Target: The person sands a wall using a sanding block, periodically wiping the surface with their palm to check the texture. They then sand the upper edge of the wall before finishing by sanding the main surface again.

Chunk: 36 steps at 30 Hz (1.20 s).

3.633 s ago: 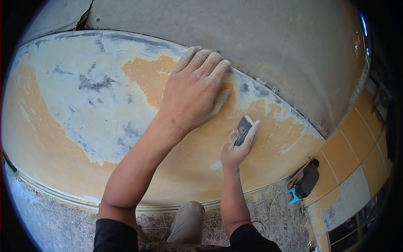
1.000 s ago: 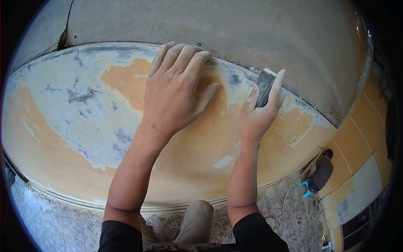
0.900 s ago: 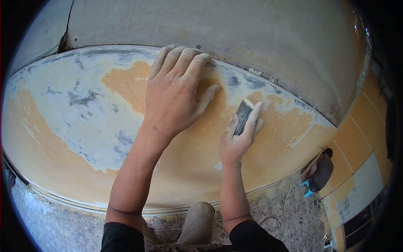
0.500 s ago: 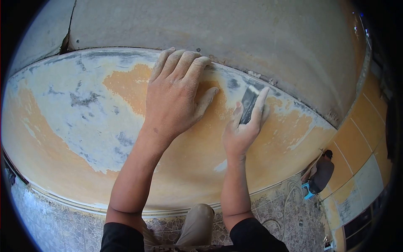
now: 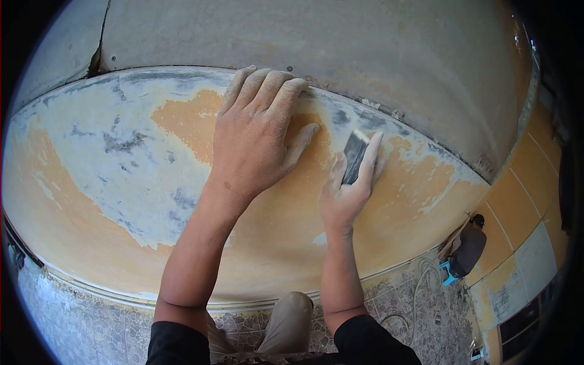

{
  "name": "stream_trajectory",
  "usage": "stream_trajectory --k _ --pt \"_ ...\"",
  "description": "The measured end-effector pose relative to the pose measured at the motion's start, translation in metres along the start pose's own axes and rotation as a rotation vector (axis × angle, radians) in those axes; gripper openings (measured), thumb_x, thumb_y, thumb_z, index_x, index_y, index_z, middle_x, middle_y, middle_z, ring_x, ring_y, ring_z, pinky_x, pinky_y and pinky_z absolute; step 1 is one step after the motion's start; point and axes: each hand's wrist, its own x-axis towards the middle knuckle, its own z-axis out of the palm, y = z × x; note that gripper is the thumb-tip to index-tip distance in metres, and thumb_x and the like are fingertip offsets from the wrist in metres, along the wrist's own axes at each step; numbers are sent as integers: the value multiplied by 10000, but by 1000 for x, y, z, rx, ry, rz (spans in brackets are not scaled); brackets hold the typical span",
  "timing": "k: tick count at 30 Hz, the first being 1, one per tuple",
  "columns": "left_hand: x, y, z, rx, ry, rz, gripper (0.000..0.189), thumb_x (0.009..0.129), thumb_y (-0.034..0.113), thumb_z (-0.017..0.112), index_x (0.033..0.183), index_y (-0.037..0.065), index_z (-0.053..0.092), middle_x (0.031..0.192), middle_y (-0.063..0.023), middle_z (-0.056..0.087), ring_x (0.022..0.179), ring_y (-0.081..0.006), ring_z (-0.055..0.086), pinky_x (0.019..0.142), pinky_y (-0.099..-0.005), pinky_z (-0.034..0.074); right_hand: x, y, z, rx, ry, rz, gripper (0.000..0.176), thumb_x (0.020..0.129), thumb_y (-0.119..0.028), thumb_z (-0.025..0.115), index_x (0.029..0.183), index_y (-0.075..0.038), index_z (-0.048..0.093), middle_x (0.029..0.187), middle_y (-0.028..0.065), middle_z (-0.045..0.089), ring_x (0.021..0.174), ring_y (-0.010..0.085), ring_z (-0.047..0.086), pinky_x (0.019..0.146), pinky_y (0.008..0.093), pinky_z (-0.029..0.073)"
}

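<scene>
My right hand [image 5: 351,194] grips a small dark rectangular sanding block [image 5: 356,156] with a pale far edge, its thumb and fingers along the sides. The block is against the curved panel [image 5: 261,255], close below the panel's top edge. Orange paint, pale filler-like patches and grey spots show on the panel. My left hand [image 5: 255,134] lies spread on the same panel, fingertips at the top edge and thumb out to the right, holding nothing. Pale dust coats the fingers of both hands.
A grey sheet [image 5: 340,42] rises above the panel's edge. At the far right, another person [image 5: 467,249] sits on a blue stool [image 5: 448,277] by an orange panelled surface [image 5: 508,188]. A hose [image 5: 420,292] lies on the patterned floor [image 5: 109,322].
My right hand has shifted slightly left and down over the panel with the sanding block. My left hand stays in nearly the same place.
</scene>
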Motion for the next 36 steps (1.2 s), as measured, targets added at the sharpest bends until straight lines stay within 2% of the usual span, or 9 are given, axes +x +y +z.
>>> stream_trajectory --k 1,3,6,7,9,18,25,32,36 --pt "0 -1 -1 -2 3 0 517 820 251 846 1271 98 646 1211 -88 658 1168 -342 584 1106 -472 443 -27 4 -3 4 2 -1 715 938 64 653 1609 41 407 1225 233 602 1031 364 593 872 445 530" --pt "0 -2 -1 2 14 12 517 822 255 846 1271 98 645 1217 -89 658 1171 -345 582 1099 -471 446 -60 3 -7 52 -70 144 679 1000 -11 637 1618 62 365 1435 268 584 1188 435 583 1100 494 419" --pt "0 -2 -1 -5 1 18 515 824 260 846 1270 97 646 1226 -90 657 1177 -349 580 1094 -471 449 -26 7 -12 -17 -93 115 680 998 -8 638 1618 61 368 1410 269 581 1203 431 577 1109 488 409" --pt "0 -2 -1 -3 -5 13 513 826 262 845 1269 97 646 1228 -91 656 1179 -350 579 1096 -472 449 -2 4 -11 -21 -93 121 680 998 -8 638 1618 61 368 1410 269 581 1203 431 577 1109 488 409" --pt "-1 -1 0 1 0 7 513 824 261 846 1267 97 647 1227 -90 655 1180 -350 579 1098 -472 449 42 1 -4 -57 24 21 712 940 65 651 1609 41 410 1167 209 592 1009 364 587 847 444 524" --pt "0 -2 1 -8 34 4 507 818 249 846 1260 101 650 1204 -86 656 1160 -347 587 1106 -471 446 -48 15 -12 -32 -36 69 712 930 75 660 1601 38 425 1198 215 601 1022 376 603 860 454 529" --pt "0 0 0 -2 7 3 509 818 243 846 1265 103 648 1203 -88 658 1159 -338 591 1129 -479 428 46 6 -5 -57 34 21 712 941 80 641 1612 38 406 1214 223 633 1082 348 601 894 431 530" --pt "0 1 0 -16 23 -9 503 815 236 848 1257 102 649 1196 -91 657 1168 -343 586 1125 -481 431 -36 13 -8 9 -17 60 705 956 73 627 1623 9 405 1187 209 641 1091 340 602 909 418 534" --pt "0 1 1 -6 7 -4 504 814 234 848 1256 100 648 1199 -89 658 1176 -338 588 1132 -486 428 51 2 -4 42 7 33 713 950 81 632 1623 7 407 1222 205 635 1088 327 604 899 420 535"
